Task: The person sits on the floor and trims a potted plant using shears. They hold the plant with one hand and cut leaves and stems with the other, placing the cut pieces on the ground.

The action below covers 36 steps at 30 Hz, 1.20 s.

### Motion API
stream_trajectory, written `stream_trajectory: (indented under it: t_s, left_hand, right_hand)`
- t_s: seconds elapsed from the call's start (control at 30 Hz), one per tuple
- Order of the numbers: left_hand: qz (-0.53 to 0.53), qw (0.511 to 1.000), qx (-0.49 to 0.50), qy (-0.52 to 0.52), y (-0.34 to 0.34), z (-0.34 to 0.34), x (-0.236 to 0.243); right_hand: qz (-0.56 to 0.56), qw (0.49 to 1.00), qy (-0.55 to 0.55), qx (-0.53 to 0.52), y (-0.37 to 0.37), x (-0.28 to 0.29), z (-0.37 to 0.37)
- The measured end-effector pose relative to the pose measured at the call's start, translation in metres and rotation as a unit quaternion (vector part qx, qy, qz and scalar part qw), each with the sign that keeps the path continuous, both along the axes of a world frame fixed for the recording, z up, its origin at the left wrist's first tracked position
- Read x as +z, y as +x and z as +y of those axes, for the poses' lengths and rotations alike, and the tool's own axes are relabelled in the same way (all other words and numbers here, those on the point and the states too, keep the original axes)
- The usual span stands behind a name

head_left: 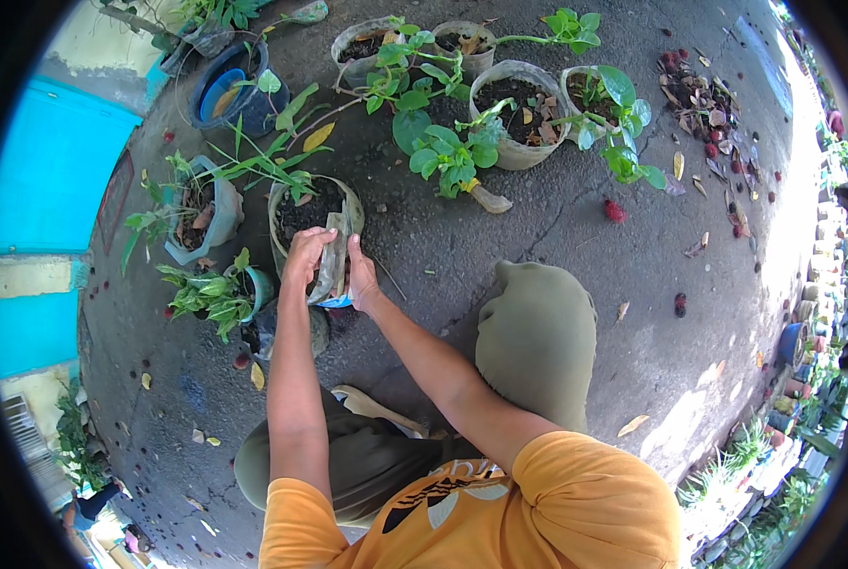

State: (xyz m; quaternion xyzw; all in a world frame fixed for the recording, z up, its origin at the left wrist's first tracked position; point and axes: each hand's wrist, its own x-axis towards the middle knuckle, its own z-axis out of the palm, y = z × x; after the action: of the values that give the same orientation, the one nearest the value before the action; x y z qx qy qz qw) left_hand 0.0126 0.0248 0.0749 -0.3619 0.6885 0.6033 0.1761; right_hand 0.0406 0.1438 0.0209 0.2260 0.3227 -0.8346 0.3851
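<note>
From the person's head we look steeply down through a wide fisheye lens, facing dark grey, rough paved ground (pixel 651 360). The orange short-sleeved fabric shirt (pixel 575 493) is nearest us, at the lower edge; the bare left hand (pixel 305 254) and bare right hand (pixel 362 275) are farther off, left of the frame's centre. Straight edges bend toward the rim.

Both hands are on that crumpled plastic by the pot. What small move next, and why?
I'd probably ease the plastic slightly outward, away from the soil, using both hands. The left hand and right hand are already at its two sides, and it hides part of the pot's near side from this view.
</note>
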Motion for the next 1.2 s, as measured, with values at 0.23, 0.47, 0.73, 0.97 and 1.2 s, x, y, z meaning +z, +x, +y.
stream_trajectory:
  t_s: [0.23,0.47,0.73,0.97,1.2]
  left_hand:
    - [0.009,1.000,0.005,-0.004,-0.002,0.000,0.004]
    - [0.016,1.000,0.006,-0.010,-0.002,0.002,0.004]
    - [0.018,1.000,0.007,-0.013,0.001,-0.005,0.008]
    - [0.043,0.999,0.024,-0.019,0.001,0.001,0.004]
    - [0.035,0.999,0.005,-0.022,0.003,-0.011,-0.003]
  right_hand:
    - [0.035,0.998,0.015,-0.043,-0.005,-0.009,-0.004]
    - [-0.021,0.998,0.013,0.057,-0.031,-0.014,0.008]
    - [0.028,0.989,0.037,0.141,-0.036,-0.019,0.020]
    - [-0.030,0.994,0.007,0.101,-0.053,-0.006,0.008]
    - [0.046,0.989,0.048,0.130,-0.054,-0.020,0.014]
